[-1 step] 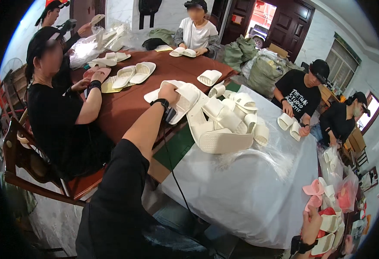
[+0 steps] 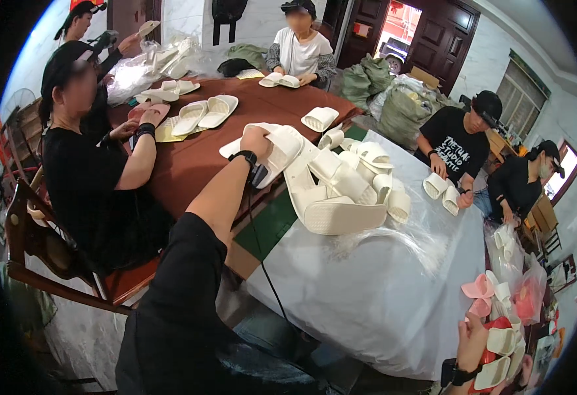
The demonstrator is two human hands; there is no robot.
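Note:
My left hand (image 2: 256, 141) reaches forward over the table edge, its fingers closed around a white slide slipper (image 2: 280, 157). A second white sole shows on the far side of that hand; its fingertips are partly hidden. Just to the right lies a heap of white slippers (image 2: 341, 171), one upturned slipper (image 2: 344, 216) showing its patterned sole. At the lower right, my right hand (image 2: 473, 342) is raised with fingers apart and slightly bent. It is nearest to the pink slippers (image 2: 478, 288), above several more white slippers (image 2: 501, 342); whether it touches them is unclear.
A brown-red tablecloth (image 2: 190, 164) and a pale plastic-covered table (image 2: 341, 296) meet under the heap. Co-workers sit or stand on both sides and at the far end, handling slippers. A wooden chair (image 2: 65, 289) stands left; stuffed sacks (image 2: 400, 112) lie behind. A thin cable (image 2: 269, 280) hangs by my left arm.
My right hand has shifted very slightly to the left, beside the pink slippers. My left hand keeps its place on the white slipper.

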